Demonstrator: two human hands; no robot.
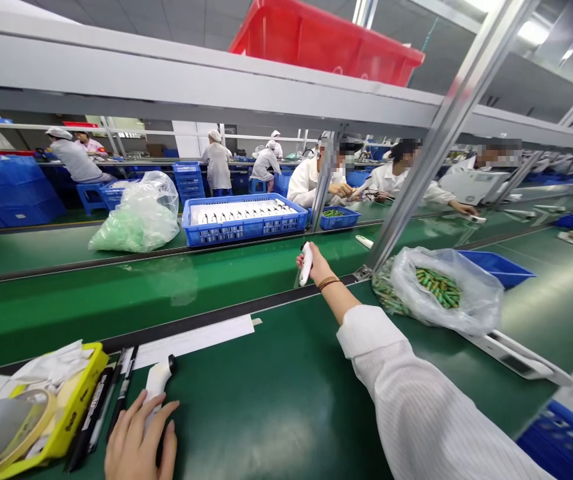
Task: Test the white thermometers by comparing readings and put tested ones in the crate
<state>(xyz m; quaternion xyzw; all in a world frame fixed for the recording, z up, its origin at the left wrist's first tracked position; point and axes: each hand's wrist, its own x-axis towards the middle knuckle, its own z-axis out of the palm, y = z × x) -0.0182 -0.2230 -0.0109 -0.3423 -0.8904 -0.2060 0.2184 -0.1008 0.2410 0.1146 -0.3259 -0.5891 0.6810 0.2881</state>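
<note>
My right hand [319,265] reaches out over the green conveyor belt [236,267], its fingers closed round a white handheld device [306,264] with a black tip, shaped like a thermometer. At the lower left, my left hand [139,440] lies with fingers spread over a second white handheld device [158,379] of the same look on the green worktable [246,407]. The black end of this one points away from me; its lower part is hidden beneath the fingers. A strip of white paper [196,339] lies beyond it, along the belt's edge.
A yellow tray [74,413] with tape and papers stands left, beside black markers [91,413]. Across the belt are a blue crate [246,233] of white devices and a plastic bag [139,217]. A metal post [416,160] rises near a bag of green batteries [436,288]. Co-workers sit opposite.
</note>
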